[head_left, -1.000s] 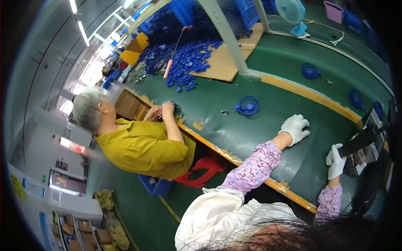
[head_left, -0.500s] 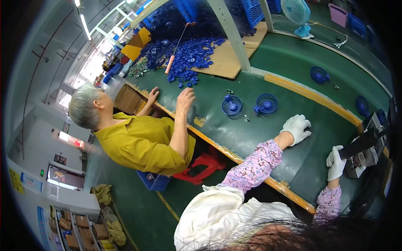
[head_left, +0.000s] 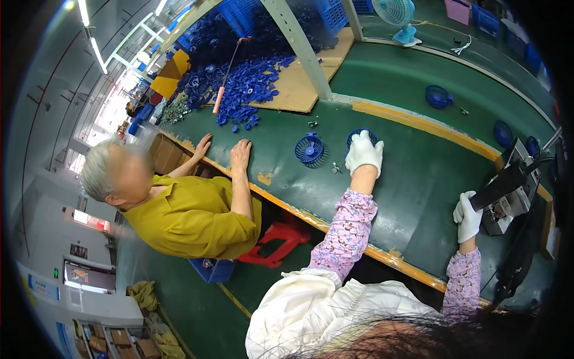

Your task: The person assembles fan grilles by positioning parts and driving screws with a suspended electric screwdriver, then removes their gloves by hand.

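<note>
My left hand [head_left: 363, 157], in a white glove, lies over a small blue fan [head_left: 353, 139], its fingers bent onto the round cage. The palm hides much of that fan. To its left a second blue fan [head_left: 310, 149] lies on the green worktop [head_left: 406, 191]. Small metal parts [head_left: 336, 169] sit between the two fans. On the right, my gloved right hand [head_left: 467, 216] is closed at the lower end of a thick black handle [head_left: 501, 186]. The handle slants over a metal fixture [head_left: 505, 212]; its far end is partly lost against the dark rim.
A co-worker [head_left: 191, 209] in a yellow-green shirt sits at left, both hands at the table edge. Behind lies a heap of blue parts [head_left: 245, 84] with a pink-handled rod [head_left: 219, 99]. More blue fans [head_left: 439, 97] lie beyond the yellow strip [head_left: 418, 127]. A light-blue fan [head_left: 402, 21] stands farther back.
My left hand has moved left from bare worktop onto the nearer blue fan. My right hand remains at the black handle. The co-worker's raised hand has come down to the table, and the view has shifted.
</note>
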Demonstrator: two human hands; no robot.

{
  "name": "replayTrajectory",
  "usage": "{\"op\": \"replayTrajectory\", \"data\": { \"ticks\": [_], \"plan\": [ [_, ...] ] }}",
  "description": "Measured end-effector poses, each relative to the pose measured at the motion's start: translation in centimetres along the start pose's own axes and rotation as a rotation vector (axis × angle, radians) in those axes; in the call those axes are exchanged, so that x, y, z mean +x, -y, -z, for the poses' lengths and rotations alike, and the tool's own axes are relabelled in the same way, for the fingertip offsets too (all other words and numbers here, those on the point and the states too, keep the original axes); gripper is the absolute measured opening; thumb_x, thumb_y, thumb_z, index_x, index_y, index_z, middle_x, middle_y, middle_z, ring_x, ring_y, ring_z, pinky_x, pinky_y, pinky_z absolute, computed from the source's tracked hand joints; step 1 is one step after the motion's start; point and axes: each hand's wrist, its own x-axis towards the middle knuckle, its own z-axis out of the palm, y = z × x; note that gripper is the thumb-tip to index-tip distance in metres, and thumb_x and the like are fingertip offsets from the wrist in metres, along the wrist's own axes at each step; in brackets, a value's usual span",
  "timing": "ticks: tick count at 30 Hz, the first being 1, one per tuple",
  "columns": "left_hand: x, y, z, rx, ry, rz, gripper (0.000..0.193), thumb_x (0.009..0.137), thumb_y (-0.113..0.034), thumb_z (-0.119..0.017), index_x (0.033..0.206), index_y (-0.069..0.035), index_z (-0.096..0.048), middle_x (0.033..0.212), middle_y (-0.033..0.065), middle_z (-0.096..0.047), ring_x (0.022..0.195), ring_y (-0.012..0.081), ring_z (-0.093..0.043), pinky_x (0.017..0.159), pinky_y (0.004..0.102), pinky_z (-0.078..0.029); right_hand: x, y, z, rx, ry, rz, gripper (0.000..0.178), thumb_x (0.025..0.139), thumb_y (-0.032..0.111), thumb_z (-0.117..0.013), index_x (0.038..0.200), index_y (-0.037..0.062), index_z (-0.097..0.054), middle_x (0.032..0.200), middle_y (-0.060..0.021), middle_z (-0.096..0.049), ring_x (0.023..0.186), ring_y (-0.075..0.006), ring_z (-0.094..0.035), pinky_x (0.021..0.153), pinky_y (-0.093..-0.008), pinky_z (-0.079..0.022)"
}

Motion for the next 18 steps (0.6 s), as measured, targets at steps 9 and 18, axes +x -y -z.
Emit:
{"op": "replayTrajectory", "data": {
  "ticks": [9, 18],
  "plan": [
    [2.3, 2.1, -0.1, -0.089, -0.093, 0.078, 0.019, 0.072, -0.023, -0.059, 0.079, -0.007, -0.066, 0.091, 0.0162, -0.061, 0.089, 0.0341, -0.059, 0.078, 0.0407, -0.048, -0.2, 0.5, -0.7, 0.015, 0.0, 0.001, 0.013, 0.085, 0.008, -0.058, 0.078, 0.0098, -0.047, 0.053, 0.0057, -0.035, 0.037, -0.0052, -0.029, 0.036, -0.0226, -0.024],
    [1.2, 7.7, 3.6, 0.24, -0.315, -0.169, 0.022, 0.078, -0.013, -0.053, 0.093, -0.019, -0.069, 0.108, 0.0109, -0.06, 0.098, 0.0318, -0.057, 0.082, 0.0404, -0.049, -0.4, 0.5, -0.1, -0.007, -0.006, 0.02, 0.014, 0.084, 0.009, -0.061, 0.077, 0.0087, -0.049, 0.052, 0.0044, -0.038, 0.037, -0.0074, -0.034, 0.036, -0.0239, -0.027]
  ]
}}
